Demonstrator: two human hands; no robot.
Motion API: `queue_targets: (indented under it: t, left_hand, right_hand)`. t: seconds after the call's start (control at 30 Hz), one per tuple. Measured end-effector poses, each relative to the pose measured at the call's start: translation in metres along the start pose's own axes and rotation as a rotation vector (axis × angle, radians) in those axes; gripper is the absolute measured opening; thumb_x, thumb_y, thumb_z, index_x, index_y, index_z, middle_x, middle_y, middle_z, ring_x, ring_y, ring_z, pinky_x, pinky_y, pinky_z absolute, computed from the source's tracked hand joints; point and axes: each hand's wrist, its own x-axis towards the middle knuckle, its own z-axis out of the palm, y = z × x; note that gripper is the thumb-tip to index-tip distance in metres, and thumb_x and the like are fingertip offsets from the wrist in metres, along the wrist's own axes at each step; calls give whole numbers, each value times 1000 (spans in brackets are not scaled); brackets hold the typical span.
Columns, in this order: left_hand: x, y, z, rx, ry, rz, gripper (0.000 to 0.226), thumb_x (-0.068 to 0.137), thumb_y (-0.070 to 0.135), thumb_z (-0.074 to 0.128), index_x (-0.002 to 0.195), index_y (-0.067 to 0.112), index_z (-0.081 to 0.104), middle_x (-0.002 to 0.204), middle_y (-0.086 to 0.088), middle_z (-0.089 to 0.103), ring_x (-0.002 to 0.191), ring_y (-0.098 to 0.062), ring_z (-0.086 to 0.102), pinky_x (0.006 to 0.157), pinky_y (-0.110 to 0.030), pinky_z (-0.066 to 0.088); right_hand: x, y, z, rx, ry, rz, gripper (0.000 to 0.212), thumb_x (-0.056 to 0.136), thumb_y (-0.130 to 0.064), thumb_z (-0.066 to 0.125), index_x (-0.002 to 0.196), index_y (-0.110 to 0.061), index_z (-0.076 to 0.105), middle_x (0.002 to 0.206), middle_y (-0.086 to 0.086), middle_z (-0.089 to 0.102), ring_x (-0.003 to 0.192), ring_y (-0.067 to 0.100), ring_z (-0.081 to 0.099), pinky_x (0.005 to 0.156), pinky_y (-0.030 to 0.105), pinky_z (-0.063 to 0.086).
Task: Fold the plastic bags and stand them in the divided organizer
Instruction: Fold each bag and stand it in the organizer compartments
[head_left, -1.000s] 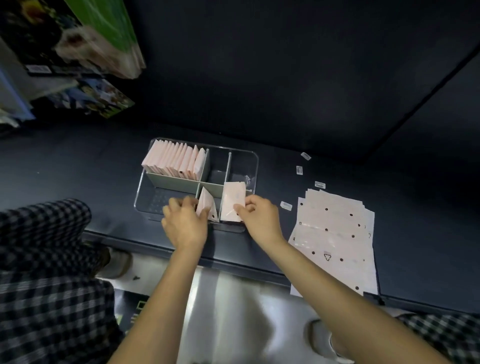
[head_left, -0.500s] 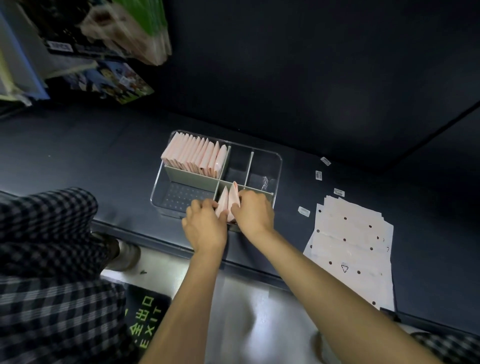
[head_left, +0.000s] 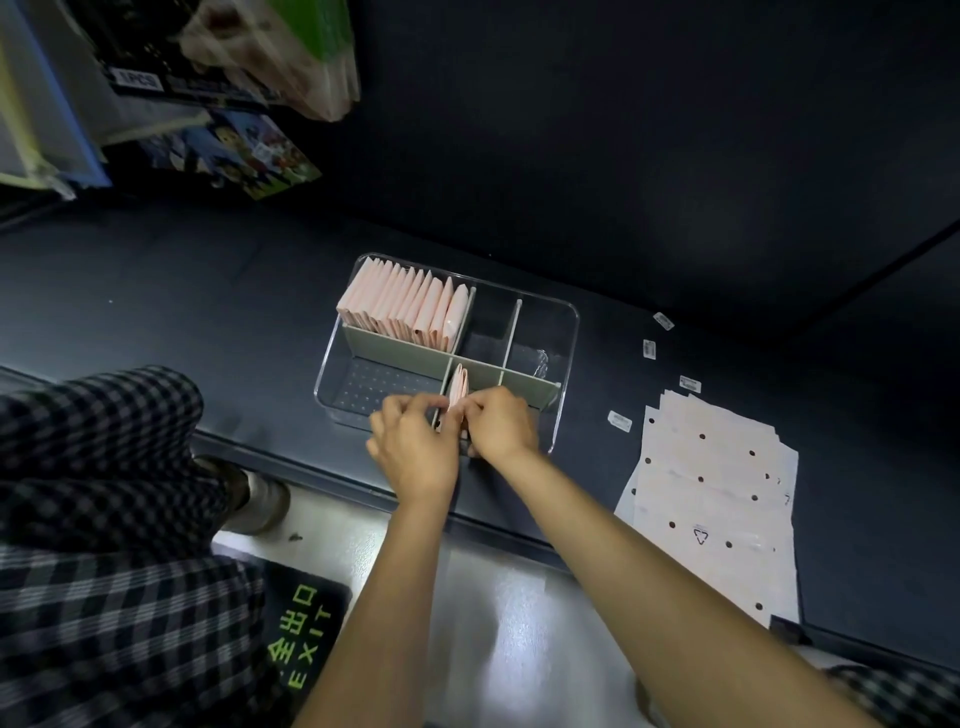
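Bags (head_left: 410, 312) that are folded stand in a full row in the far-left part of the organizer (head_left: 569, 332). That part looks done to me. From my screen I count more than ten pink packets there, side by side and upright.

My left hand (head_left: 415, 452) and my right hand (head_left: 501, 423) meet at the near edge of the organizer, at about 6 o'clock from its middle. Both pinch a few folded bags (head_left: 458, 389) between them. These stand on edge in the near part, just right of the green divider (head_left: 410, 352). I cannot tell how many are in this small bunch, maybe two or three. My fingers are curled around them from both sides.

Two far parts, in the middle and on the right, hold no bags that I can see. The near-left part shows only its dotted floor. So there is plenty of room left.

A stack (head_left: 711, 499) of flat bags lies on the desk (head_left: 208, 291) at 3 o'clock from the organizer, well apart from it. These are not folded yet. I cannot count them, but the stack has several layers.

I think the job is about halfway done. Each flat bag needs folding, then standing next to the small bunch.
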Motion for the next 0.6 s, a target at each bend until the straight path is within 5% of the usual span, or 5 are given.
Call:
queue_targets:
  t: [0.07,0.13,0.23,0.47,0.6]
  left_hand:
    - [0,-1,-2,-12,-4,14,24,80,37,70,102,27,68,109,-1,52,108,-22,41,89,-34,28]
    - [0,-2,-3,5,-13,32,30,77,33,74,105,28,66,110,-1,51,109,-22,41,89,-35,29]
    - [0,-2,-2,53,-24,56,33,77,28,74,109,26,63,113,-4,51,110,-24,41,90,-37,29]
    - [1,1,3,81,17,31,28,80,20,72,106,21,63,118,-9,50,114,-30,40,92,-44,29]
    - [-9,10,7,146,85,59,34,77,20,73,108,19,60,125,-12,44,119,-33,35,96,-46,25]
  right_hand:
    - [3,2,2,98,-25,10,35,92,-16,38,74,-23,67,69,4,69,49,16,65,62,33,59]
    - [6,4,1,167,-74,-10,32,97,-18,36,98,-23,68,72,2,65,34,6,55,45,20,51]
    - [7,9,-4,250,-168,-58,34,99,-15,39,127,-17,57,86,3,65,34,5,54,39,14,40]
    - [-44,95,-57,209,82,-287,23,89,-13,61,110,-20,67,94,-11,67,83,4,60,75,8,44]
    - [-68,184,-107,-48,102,-167,36,84,-21,70,118,-20,61,113,-7,57,107,17,51,93,25,40]
